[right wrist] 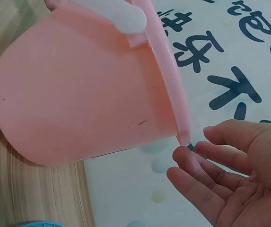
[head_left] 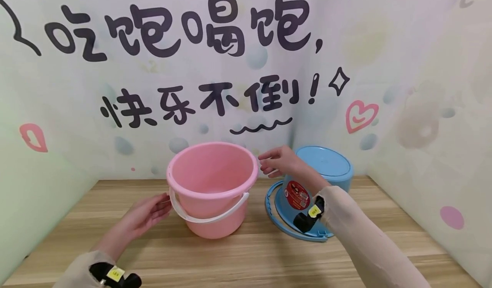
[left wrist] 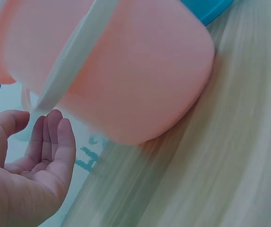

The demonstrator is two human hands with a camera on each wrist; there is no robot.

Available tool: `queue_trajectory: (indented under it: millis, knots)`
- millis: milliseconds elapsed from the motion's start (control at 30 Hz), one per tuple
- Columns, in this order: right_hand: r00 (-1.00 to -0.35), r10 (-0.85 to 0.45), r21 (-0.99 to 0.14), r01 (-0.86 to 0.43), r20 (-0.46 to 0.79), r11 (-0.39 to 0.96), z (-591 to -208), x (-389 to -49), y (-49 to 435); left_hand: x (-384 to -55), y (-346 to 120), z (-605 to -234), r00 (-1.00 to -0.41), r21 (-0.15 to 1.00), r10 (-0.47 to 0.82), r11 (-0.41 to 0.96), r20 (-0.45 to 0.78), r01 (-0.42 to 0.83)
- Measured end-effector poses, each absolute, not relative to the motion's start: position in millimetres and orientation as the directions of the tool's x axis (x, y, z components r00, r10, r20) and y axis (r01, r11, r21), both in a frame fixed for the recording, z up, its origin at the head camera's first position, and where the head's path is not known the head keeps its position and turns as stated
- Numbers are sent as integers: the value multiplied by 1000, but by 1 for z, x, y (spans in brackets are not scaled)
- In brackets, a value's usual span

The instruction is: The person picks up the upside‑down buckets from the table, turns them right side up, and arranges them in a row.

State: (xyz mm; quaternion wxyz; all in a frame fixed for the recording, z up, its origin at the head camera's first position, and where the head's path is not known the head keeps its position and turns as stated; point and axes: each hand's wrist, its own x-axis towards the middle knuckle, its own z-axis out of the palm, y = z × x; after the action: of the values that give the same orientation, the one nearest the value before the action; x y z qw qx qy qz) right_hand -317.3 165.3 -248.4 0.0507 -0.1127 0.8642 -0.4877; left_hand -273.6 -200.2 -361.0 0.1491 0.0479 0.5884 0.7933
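A pink bucket [head_left: 213,174] is shown in one even tone, with a white handle [head_left: 203,221]. A blue bucket [head_left: 324,162] is matched by a loop handle [head_left: 268,202] in the same blue; its label [head_left: 297,195] is printed red with white panels. The tabletop [head_left: 261,258] is patterned in pale brown wood grain. The whitish backdrop [head_left: 326,121] is printed with black Chinese characters [head_left: 220,102], blue-grey dots [head_left: 256,57], a pink heart [head_left: 359,118] and a purple spot [head_left: 452,217]. Beige is seen on the sleeves [head_left: 369,232], black on the wrist cameras [head_left: 305,222].
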Motion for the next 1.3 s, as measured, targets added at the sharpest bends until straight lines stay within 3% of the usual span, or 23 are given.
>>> queue_trajectory:
  millis: [467, 733, 967, 1300]
  knots:
    - [-948, -314, -803, -220, 43, 554, -257, -284, 200, -244, -181, -368, -891, 955, 445, -220, -84, -200]
    - [-942, -332, -809, -234, 51, 539, -265, -266, 223, -225, -155, -377, -822, 953, 566, -207, -69, -222]
    - [-935, -348, -809, -254, 66, 530, -269, -252, 242, -214, -124, -377, -728, 958, 685, -179, -40, -222]
    - [-930, -361, -821, -259, 70, 509, -272, -235, 268, -206, -66, -367, -723, 968, 688, -137, -59, -210]
